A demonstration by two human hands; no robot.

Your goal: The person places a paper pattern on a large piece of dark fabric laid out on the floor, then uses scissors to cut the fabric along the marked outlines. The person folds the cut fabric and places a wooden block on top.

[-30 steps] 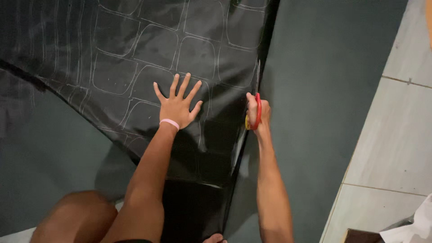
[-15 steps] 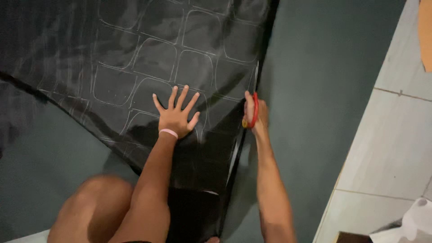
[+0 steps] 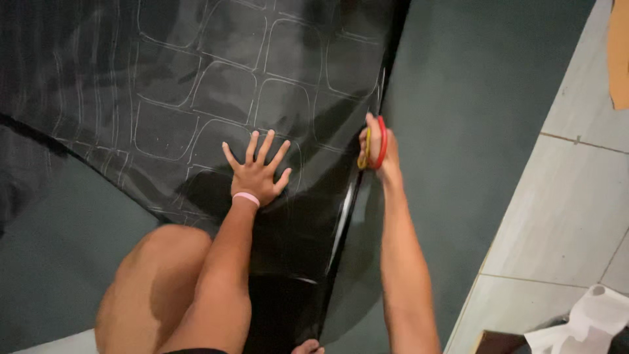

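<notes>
A large glossy black sheet [image 3: 196, 85] marked with pale outlines of rounded squares lies spread over a dark grey mat [image 3: 472, 118]. My left hand [image 3: 257, 172], with a pink band at the wrist, presses flat on the sheet with fingers spread. My right hand [image 3: 379, 151] is at the sheet's right edge, closed around red-and-yellow handled scissors [image 3: 372, 145]. The blades are hidden behind the sheet's edge. My bare knee [image 3: 154, 282] is at the lower left.
Pale floor tiles [image 3: 563, 216] run along the right side of the mat. A white crumpled cloth or paper [image 3: 590, 321] lies at the lower right corner. A brown cardboard piece [image 3: 619, 52] sits at the upper right.
The view has shifted, so the sheet and both hands sit slightly lower in frame. My right hand with the scissors has advanced a little along the sheet's edge. My left hand stays flat.
</notes>
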